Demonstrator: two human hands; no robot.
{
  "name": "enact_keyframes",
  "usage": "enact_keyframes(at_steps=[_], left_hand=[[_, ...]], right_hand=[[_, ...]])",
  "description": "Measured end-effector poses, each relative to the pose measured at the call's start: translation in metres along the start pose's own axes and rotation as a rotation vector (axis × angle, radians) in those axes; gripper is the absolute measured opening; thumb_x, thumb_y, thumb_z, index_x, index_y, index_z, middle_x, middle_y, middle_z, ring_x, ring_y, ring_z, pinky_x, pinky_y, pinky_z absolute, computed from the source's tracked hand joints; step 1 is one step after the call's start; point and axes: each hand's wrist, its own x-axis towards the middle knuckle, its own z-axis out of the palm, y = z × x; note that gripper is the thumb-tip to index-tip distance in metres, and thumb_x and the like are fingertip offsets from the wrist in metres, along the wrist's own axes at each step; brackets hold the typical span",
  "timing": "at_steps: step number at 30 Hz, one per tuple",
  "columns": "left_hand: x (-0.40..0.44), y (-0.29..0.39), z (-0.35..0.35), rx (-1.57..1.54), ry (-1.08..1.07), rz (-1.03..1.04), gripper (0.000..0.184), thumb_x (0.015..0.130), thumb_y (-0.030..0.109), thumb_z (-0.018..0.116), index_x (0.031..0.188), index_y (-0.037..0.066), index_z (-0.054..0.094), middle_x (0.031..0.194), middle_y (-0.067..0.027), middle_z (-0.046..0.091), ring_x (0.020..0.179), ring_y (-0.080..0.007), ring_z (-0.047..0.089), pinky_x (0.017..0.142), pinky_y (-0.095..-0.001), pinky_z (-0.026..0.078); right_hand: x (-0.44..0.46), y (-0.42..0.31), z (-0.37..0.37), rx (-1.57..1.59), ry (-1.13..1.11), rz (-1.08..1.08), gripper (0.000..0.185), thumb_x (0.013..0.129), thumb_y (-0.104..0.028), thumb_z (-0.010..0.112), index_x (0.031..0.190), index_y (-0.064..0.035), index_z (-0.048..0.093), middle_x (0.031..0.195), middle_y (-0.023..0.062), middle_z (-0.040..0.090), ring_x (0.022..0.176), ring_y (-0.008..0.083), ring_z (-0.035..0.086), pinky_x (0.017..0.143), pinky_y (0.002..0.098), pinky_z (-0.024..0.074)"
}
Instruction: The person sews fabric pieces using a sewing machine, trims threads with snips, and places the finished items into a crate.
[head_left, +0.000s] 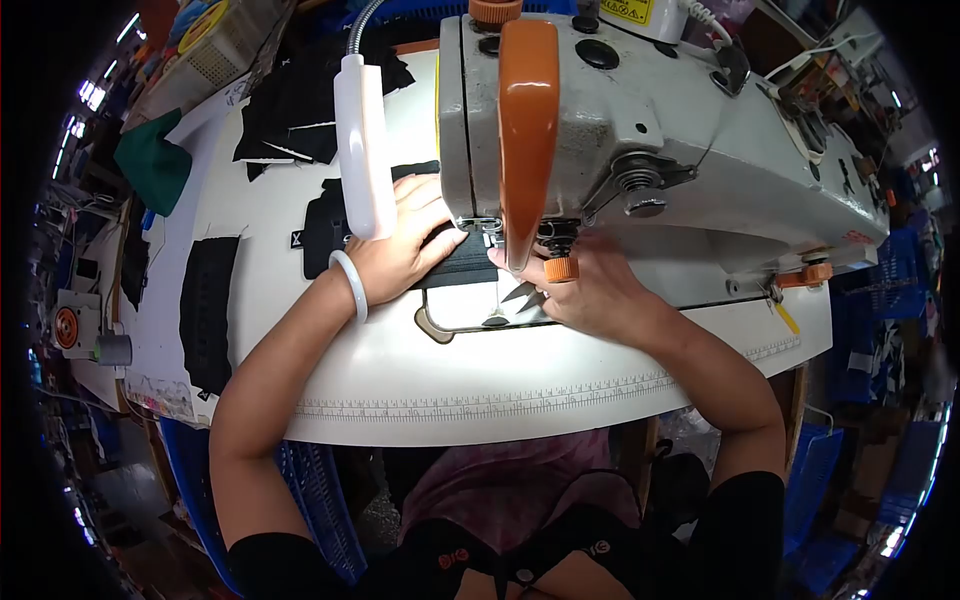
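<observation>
A black fabric piece (458,262) with stitched lines lies under the needle area of a sewing machine (600,120). Flat on it rests my left hand (405,240), fingers stretched out and thumb toward the presser foot. My right hand (605,295) is at the other side of the needle. Its fingers are curled round thread snips (522,296), whose pointed blades stick out to the left over the machine bed. The index fingertip of that hand is close to the fabric edge by the foot. The snips' handles are hidden in the palm.
A white lamp (366,150) hangs just above my left hand. More black fabric pieces (290,115) lie at the back left, and another black piece (210,315) at the left. A printed ruler (480,405) runs along the table's front edge. A green cloth (153,165) hangs at far left.
</observation>
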Motion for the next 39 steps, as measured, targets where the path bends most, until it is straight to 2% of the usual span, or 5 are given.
enact_keyframes(at_steps=[15, 22, 30, 34, 39], left_hand=[[0.015, 0.0, 0.004, -0.077, 0.015, -0.094, 0.017, 0.083, 0.011, 0.071, 0.099, 0.006, 0.07, 0.131, -0.0148, 0.053, 0.124, -0.0352, 0.048, 0.105, -0.0462, 0.041], [0.02, 0.0, 0.017, 0.079, 0.05, 0.019, 0.035, 0.087, 0.007, 0.063, 0.122, 0.003, 0.059, 0.128, -0.0207, 0.056, 0.129, -0.0406, 0.05, 0.108, -0.0472, 0.043], [0.051, -0.013, 0.01, 0.09, 0.029, -0.053, 0.036, 0.085, 0.007, 0.06, 0.118, 0.012, 0.07, 0.149, -0.0181, 0.043, 0.143, -0.0403, 0.034, 0.119, -0.0494, 0.028], [0.036, -0.018, 0.014, 0.16, 0.201, 0.003, 0.04, 0.087, 0.011, 0.061, 0.127, 0.014, 0.065, 0.147, -0.016, 0.046, 0.141, -0.0361, 0.037, 0.117, -0.0534, 0.026], [-0.059, -0.064, -0.066, 0.151, 0.344, -0.321, 0.037, 0.088, 0.01, 0.065, 0.125, 0.005, 0.065, 0.134, -0.019, 0.057, 0.125, -0.0354, 0.052, 0.109, -0.0435, 0.039]], right_hand=[[-0.144, 0.13, -0.277, -0.694, 1.0, 0.707, 0.031, 0.103, -0.025, 0.054, 0.11, 0.0005, 0.07, 0.098, 0.0098, 0.074, 0.09, 0.017, 0.069, 0.083, 0.0296, 0.0516], [-0.319, 0.315, -0.358, -0.953, 0.001, 0.797, 0.055, 0.1, -0.019, 0.052, 0.153, -0.0185, 0.038, 0.12, 0.0256, 0.059, 0.115, 0.038, 0.059, 0.096, 0.04, 0.048], [-0.387, 0.254, -0.214, -0.017, 1.062, 1.306, 0.048, 0.102, -0.041, 0.056, 0.118, 0.0027, 0.067, 0.092, 0.0009, 0.06, 0.082, 0.0111, 0.054, 0.071, 0.0256, 0.0445], [-0.239, 0.095, -0.195, 0.065, 1.533, 0.99, 0.044, 0.104, -0.04, 0.052, 0.12, -0.0026, 0.069, 0.078, -0.008, 0.042, 0.065, 0.0017, 0.034, 0.054, 0.0197, 0.0253], [-0.206, 0.039, -0.12, -0.098, 0.782, 0.442, 0.031, 0.102, -0.02, 0.053, 0.091, 0.0019, 0.07, 0.074, 0.0048, 0.057, 0.062, 0.0095, 0.041, 0.056, 0.0252, 0.0324]])
